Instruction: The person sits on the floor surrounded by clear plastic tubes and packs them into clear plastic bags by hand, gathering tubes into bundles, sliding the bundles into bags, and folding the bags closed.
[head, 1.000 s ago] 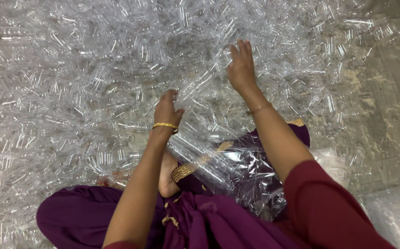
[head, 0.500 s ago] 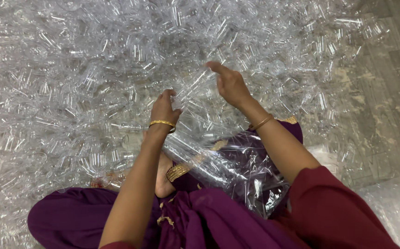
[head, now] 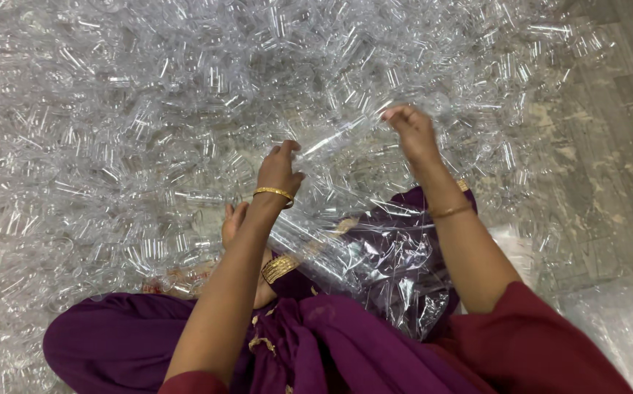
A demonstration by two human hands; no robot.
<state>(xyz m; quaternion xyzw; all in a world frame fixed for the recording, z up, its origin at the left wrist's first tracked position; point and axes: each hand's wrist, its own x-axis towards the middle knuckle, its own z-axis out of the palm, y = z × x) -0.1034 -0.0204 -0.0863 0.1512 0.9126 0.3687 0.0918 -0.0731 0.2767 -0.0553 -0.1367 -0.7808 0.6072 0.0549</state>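
Observation:
A wide heap of small clear plastic pieces (head: 185, 131) covers the floor in front of me. My left hand (head: 278, 169), with a gold bangle at the wrist, grips one end of a long stack of clear plastic pieces (head: 346, 142). My right hand (head: 413, 133) pinches the other, upper end of that stack just above the heap. Below my hands a crinkled clear plastic bag (head: 375, 263) lies across my lap on purple cloth. My bare foot (head: 233, 220) shows beside the left forearm.
Purple fabric of my clothing (head: 112, 343) spreads at the bottom left. Bare grey floor (head: 616, 146) shows at the right, past the heap's edge. More clear plastic wrap (head: 623, 321) lies at the lower right.
My right hand has drawn back from the far heap toward me and closed on the stack's upper end. The left hand stayed near the middle, gripping the stack.

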